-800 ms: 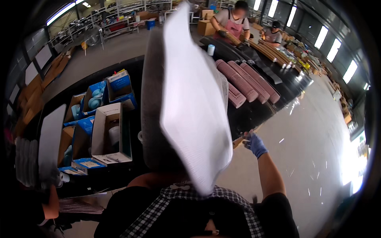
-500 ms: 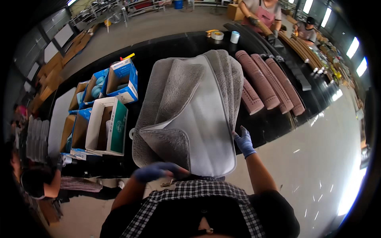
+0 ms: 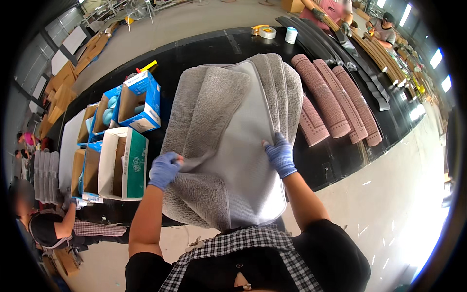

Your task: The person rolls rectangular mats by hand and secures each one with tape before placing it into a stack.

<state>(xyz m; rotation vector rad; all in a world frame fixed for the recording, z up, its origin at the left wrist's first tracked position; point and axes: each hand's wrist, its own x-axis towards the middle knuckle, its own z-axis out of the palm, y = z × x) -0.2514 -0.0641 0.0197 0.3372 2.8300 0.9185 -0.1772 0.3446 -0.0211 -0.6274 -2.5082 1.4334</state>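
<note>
A stack of grey plush mats [image 3: 194, 117] lies in front of me on the black table. The top mat has its smooth pale underside [image 3: 248, 155] facing up, with parts folded over to show the fluffy pile. My left hand [image 3: 165, 169], in a blue-grey glove, is closed at the left side of the stack, pinching a folded edge of that mat. On the mat's right edge rests my right hand [image 3: 280, 155], gloved alike, fingers stretched and thumb apart.
Left of the stack stand several open cardboard boxes [image 3: 122, 163]; some hold light-blue items. Rolled pinkish mats [image 3: 321, 97] lie at the right. Tape rolls [image 3: 266, 32] and a white-blue cylinder [image 3: 291, 35] sit at the far edge. Co-workers stand at far right and lower left.
My left hand has moved up and left from near my apron onto the mat's folded edge. My right hand has moved up and inward onto the mat's right side.
</note>
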